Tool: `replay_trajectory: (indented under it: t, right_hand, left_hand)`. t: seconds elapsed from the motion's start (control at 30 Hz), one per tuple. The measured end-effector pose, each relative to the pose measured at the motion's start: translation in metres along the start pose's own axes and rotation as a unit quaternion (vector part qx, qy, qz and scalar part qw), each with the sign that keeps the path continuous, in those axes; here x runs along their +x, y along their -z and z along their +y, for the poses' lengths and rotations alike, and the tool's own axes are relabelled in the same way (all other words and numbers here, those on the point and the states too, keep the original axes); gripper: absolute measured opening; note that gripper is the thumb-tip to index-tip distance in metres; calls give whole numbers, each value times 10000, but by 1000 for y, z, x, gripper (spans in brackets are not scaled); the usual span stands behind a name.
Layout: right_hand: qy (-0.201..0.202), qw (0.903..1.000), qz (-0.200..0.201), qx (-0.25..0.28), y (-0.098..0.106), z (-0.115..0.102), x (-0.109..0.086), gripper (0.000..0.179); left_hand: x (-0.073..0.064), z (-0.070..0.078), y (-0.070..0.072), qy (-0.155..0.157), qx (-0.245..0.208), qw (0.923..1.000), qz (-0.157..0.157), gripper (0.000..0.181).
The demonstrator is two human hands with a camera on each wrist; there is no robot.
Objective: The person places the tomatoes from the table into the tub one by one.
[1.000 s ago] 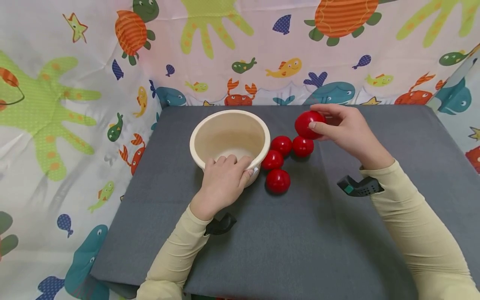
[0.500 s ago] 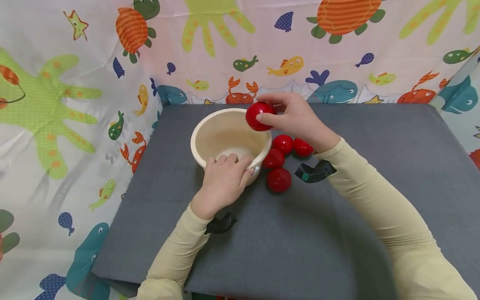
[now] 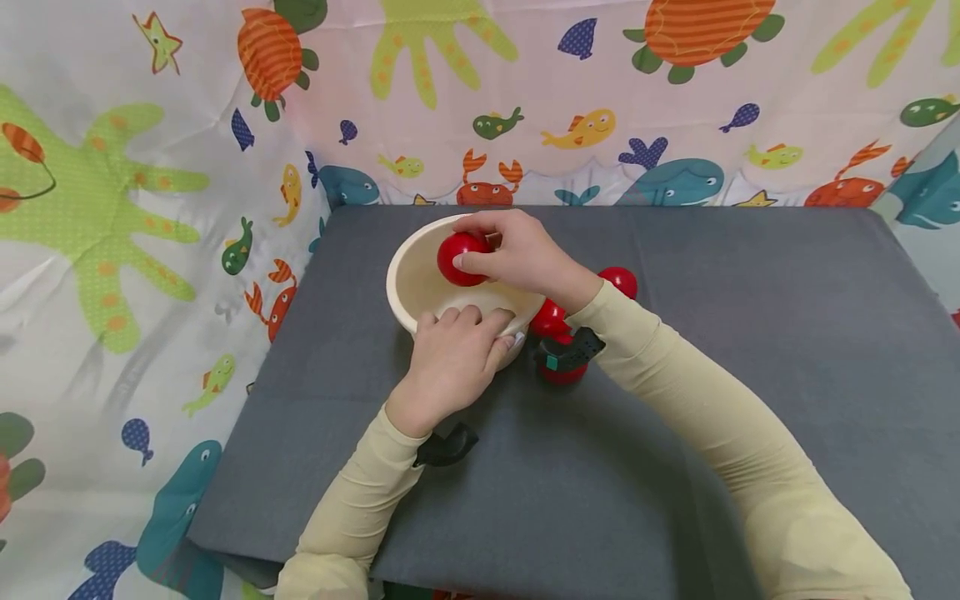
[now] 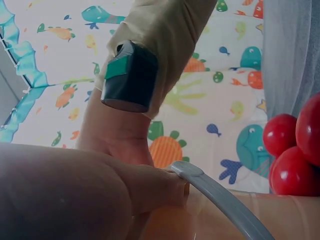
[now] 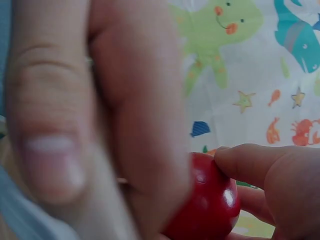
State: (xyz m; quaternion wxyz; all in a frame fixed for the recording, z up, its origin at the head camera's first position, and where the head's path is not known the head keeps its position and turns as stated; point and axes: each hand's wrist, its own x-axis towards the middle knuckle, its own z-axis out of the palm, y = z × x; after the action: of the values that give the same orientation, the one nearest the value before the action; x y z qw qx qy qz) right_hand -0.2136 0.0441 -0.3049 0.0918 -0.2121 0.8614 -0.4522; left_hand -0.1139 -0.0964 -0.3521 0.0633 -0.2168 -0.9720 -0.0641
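Observation:
My left hand (image 3: 453, 367) grips the near rim of a cream bucket (image 3: 408, 275), fingers over the edge and thumb outside. The bucket's grey handle (image 4: 225, 200) shows beside that thumb in the left wrist view. Between fingers and thumb, my right hand (image 3: 521, 250) pinches a glossy red ball (image 3: 459, 260) over the bucket's mouth. The right wrist view shows the same red ball (image 5: 207, 210) close up, partly behind blurred fingers. Part of the bucket's inside is hidden by both hands.
Right of the bucket, several more red balls lie on the grey cloth-covered table (image 3: 750, 333). One red ball (image 3: 619, 282) shows beyond my right wrist; others are partly covered by the wrist strap device (image 3: 572, 350). A sea-animal printed curtain (image 3: 442, 167) stands behind.
My right hand has carried the red ball leftward from above the other balls to over the bucket's mouth. The left hand keeps its hold on the rim.

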Motion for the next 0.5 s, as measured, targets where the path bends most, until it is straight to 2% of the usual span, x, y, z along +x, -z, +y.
replay_trajectory:
  t: [0.5]
  right_hand:
    - [-84, 9960, -236, -852, -21, 9, 4, 48]
  left_hand:
    - [1, 0, 2, 52, -17, 9998, -184, 33]
